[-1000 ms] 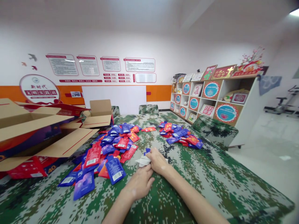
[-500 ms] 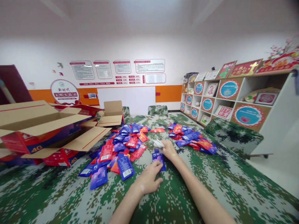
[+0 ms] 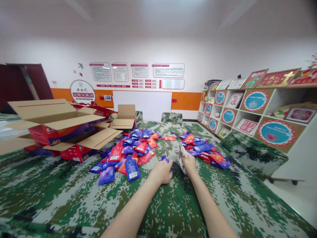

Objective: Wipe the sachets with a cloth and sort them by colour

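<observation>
My left hand (image 3: 162,171) is closed on a blue spouted pouch (image 3: 165,158), most of which the fingers hide. In my right hand (image 3: 189,163) is a whitish cloth (image 3: 182,157), crumpled and hanging a little below the fingers. The hands are close together but apart, over the middle of the camouflage tablecloth (image 3: 178,205). To the left lies a large loose heap of blue and red pouches (image 3: 132,168). A smaller pile of similar pouches (image 3: 203,148) is just beyond my right hand. One red pouch (image 3: 169,138) lies between the two heaps.
Open cardboard boxes (image 3: 66,120) are stacked on the table's left side, their flaps sticking out. A smaller open carton (image 3: 123,117) stands behind the left heap. Camouflage-covered chairs (image 3: 254,157) stand at the right and far sides. White shelves (image 3: 271,99) line the right wall.
My left hand has gone from resting on the flat blue pouch to gripping it. The cloth in my right hand has opened out and hangs lower. The view has turned slightly left.
</observation>
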`<state>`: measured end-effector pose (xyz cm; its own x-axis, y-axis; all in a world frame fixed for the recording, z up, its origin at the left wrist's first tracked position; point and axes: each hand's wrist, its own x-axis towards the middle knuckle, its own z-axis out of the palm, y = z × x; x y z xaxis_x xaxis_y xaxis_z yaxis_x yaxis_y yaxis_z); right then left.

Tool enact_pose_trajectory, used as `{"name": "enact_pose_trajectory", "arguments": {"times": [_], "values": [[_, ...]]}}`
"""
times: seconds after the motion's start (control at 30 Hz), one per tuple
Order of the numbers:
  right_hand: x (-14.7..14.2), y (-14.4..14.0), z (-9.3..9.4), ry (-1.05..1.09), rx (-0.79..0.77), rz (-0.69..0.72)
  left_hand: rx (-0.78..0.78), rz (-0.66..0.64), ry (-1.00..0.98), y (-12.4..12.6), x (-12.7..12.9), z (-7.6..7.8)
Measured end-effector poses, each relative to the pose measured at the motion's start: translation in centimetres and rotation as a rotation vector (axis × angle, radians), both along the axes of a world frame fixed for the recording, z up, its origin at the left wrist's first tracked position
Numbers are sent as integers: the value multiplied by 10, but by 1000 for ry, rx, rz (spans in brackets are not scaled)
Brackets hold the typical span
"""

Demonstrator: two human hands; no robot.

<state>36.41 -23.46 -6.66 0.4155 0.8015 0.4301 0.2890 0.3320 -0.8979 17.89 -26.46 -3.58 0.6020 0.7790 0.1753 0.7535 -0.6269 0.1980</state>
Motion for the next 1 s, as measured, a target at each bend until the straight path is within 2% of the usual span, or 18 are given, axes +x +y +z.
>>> {"name": "enact_pose_trajectory", "arguments": {"times": [0.13, 0.27, 0.43, 0.57, 0.63, 0.7, 0.8, 0.9, 1.0], "values": [[4, 1, -1, 83, -15, -24, -58, 66, -55, 7, -11, 8], [5, 0, -2, 110, -30, -49, -88, 131, -146, 18, -23, 0], [7, 2, -6, -65, -72, -34, -117, 183, -243, 17, -29, -21], [3, 0, -1, -260, -71, 0, -35, 197, -250, 2, -39, -20], [-6, -5, 5, -418, -43, 24, 55, 139, -213, -10, -45, -17], [-21, -13, 11, -606, -5, 82, 103, 5, -165, -22, -50, -16], [-49, -26, 16, -868, -4, 202, 55, -152, -114, -35, -53, -18], [-68, -30, 14, -1047, -51, 250, -10, -172, -91, -38, -54, -23], [-72, -17, 10, -1160, -69, 240, -26, -187, -92, -34, -55, -27]]}}
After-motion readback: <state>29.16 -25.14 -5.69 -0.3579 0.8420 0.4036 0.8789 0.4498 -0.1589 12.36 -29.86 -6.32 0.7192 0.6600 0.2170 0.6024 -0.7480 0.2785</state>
